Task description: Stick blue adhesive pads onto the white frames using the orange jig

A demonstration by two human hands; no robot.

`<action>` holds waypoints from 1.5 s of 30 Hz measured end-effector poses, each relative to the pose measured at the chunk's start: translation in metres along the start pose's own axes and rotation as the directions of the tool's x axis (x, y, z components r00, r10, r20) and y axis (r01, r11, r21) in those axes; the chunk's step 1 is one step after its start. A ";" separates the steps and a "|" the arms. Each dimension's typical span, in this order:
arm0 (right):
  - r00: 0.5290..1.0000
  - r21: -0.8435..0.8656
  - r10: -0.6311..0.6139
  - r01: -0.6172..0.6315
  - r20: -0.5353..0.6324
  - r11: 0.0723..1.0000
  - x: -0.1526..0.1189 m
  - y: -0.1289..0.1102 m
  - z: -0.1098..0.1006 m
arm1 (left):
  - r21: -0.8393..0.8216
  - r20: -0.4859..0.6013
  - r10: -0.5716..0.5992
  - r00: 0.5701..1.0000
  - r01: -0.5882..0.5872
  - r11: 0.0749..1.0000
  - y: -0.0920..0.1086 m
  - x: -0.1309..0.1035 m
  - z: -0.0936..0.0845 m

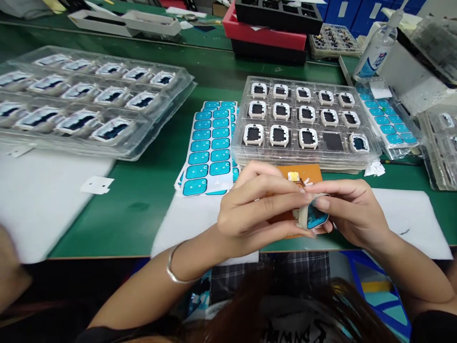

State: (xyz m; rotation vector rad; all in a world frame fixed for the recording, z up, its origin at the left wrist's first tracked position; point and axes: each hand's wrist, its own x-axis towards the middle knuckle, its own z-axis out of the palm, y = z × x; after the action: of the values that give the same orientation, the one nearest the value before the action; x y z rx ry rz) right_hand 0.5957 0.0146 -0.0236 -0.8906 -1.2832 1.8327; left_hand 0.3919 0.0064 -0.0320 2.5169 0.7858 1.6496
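Two bare hands share one watch case (317,215), right of centre in the lower half of the frame: the left hand (262,207) pinches its side, and the right hand (352,209) grips its blue-covered front. Behind them sits one orange block (314,172). I count fourteen cases in the clear tray (303,155) at upper centre-right, and fourteen showing in the left-hand tray (143,145), which the frame edge cuts off. One bottle (376,50) stands upper right.

Cream case (303,217), blue film (317,217); green table (139,205)
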 end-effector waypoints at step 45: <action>0.990 0.187 0.088 -0.108 0.114 0.976 0.008 -0.010 -0.004 | -0.045 -0.012 -0.193 0.981 0.192 0.980 -0.007 -0.003 0.002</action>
State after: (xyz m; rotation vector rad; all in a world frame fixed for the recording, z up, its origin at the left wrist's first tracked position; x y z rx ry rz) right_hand 0.5965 0.0256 -0.0164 -0.7731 -1.1178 2.0657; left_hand 0.3900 0.0121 -0.0380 2.3176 0.9499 1.6083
